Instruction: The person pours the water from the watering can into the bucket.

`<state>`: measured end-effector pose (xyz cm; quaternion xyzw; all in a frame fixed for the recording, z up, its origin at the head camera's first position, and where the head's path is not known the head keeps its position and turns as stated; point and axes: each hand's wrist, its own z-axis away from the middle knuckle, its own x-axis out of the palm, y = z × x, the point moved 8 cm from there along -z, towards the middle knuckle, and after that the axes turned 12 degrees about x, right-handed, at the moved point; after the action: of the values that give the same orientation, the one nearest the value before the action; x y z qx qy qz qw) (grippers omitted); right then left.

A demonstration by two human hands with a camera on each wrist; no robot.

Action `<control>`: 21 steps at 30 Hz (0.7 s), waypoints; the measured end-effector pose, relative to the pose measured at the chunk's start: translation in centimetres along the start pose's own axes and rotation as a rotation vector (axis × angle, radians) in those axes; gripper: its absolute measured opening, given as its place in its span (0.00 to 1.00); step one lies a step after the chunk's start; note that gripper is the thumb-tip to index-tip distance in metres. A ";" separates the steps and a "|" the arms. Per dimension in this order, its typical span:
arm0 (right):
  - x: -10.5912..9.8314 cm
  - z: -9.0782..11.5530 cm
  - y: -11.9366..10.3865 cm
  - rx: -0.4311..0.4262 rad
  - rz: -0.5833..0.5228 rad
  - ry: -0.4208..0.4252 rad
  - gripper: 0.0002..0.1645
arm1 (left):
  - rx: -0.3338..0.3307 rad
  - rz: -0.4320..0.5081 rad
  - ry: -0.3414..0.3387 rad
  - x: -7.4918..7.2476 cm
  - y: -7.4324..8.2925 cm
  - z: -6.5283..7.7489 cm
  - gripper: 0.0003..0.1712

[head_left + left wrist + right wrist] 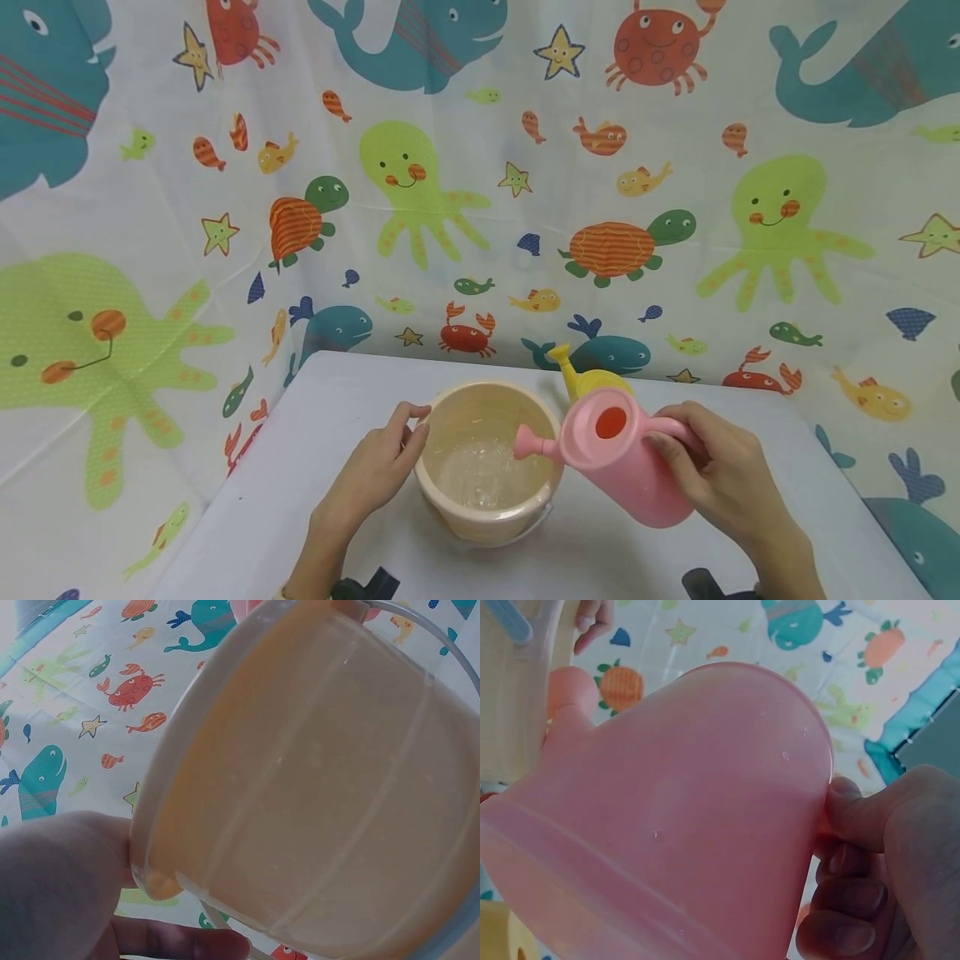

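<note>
A cream bucket stands upright on the white table, with water visible inside. My left hand grips its left rim; in the left wrist view the bucket's ribbed side fills most of the picture. My right hand holds a pink watering can by its handle, tilted left, its sprinkler head over the bucket's right side. Whether water runs from the spout cannot be made out. In the right wrist view the can's wall carries a few droplets, and curled fingers wrap the handle.
Behind the pink can stands a yellow watering can, partly hidden by it. The white table ends at the back against a curtain printed with sea animals. A thin bail handle hangs at the bucket's front.
</note>
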<state>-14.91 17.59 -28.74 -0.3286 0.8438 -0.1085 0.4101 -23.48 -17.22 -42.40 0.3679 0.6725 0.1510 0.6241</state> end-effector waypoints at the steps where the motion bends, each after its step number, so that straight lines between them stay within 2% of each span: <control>1: 0.0 0.0 0.0 0.000 0.001 -0.001 0.27 | 0.000 0.002 0.000 0.0 0.0 0.0 0.19; 21: 0.0 0.1 0.2 0.009 -0.003 0.012 0.27 | -0.005 0.004 -0.005 0.1 -0.2 0.0 0.19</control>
<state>-14.93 17.79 -28.88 -0.3273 0.8452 -0.1147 0.4065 -23.52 -17.26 -42.58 0.3681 0.6698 0.1533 0.6264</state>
